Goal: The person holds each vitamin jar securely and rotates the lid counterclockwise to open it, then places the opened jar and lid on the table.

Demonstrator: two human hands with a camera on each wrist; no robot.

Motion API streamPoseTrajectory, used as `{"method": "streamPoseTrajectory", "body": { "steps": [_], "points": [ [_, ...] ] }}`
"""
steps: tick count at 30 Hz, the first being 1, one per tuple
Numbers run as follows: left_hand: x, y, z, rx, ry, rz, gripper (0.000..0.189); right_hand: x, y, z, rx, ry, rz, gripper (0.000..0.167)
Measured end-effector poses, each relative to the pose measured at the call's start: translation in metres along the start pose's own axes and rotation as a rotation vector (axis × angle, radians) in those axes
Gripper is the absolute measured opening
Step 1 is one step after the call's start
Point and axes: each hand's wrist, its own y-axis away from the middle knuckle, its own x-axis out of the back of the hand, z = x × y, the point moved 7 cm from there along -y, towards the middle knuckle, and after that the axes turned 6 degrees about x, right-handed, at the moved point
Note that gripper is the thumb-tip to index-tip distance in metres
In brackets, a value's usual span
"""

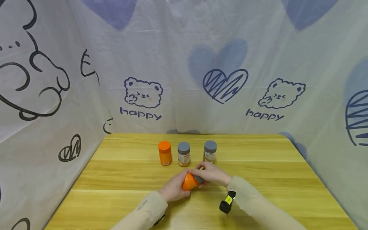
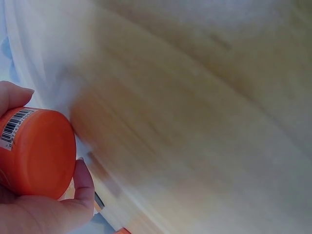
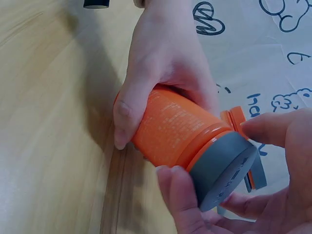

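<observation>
My left hand (image 1: 174,187) grips the orange body of a bottle (image 1: 189,182) just above the table's middle. The bottle lies tilted, its grey lid (image 3: 222,170) pointing toward my right hand (image 1: 213,174). Fingers of that right hand curl about the lid's edge, and the lid sits on the bottle's neck. In the left wrist view the bottle's round orange base (image 2: 48,153) shows, with a barcode beside it. Behind the hands stand an orange bottle with an orange lid (image 1: 165,153), a grey-lidded bottle (image 1: 184,155) and another grey-lidded bottle (image 1: 210,150), partly hidden by the right hand.
The wooden table (image 1: 120,174) runs under both arms. A patterned white cloth (image 1: 184,64) hangs at its back and sides. A black device with a yellow patch (image 1: 227,202) hangs at my right wrist.
</observation>
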Motion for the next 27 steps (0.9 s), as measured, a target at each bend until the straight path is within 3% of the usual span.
{"method": "streamPoseTrajectory", "body": {
  "steps": [5, 15, 20, 27],
  "points": [
    [-0.001, 0.000, 0.001, 0.005, 0.006, -0.002, 0.058, 0.000, 0.002, 0.004, -0.017, -0.031, 0.001, 0.039],
    [-0.001, -0.001, 0.000, -0.005, -0.001, -0.002, 0.058, 0.000, 0.004, 0.002, 0.034, -0.010, -0.015, 0.037],
    [0.001, 0.000, 0.002, -0.016, 0.005, 0.000, 0.058, 0.001, 0.004, -0.002, 0.157, 0.060, -0.050, 0.037],
    [0.001, 0.000, 0.002, -0.010, -0.002, -0.012, 0.056, 0.003, 0.009, -0.009, 0.418, 0.298, -0.079, 0.037]
  ]
}}
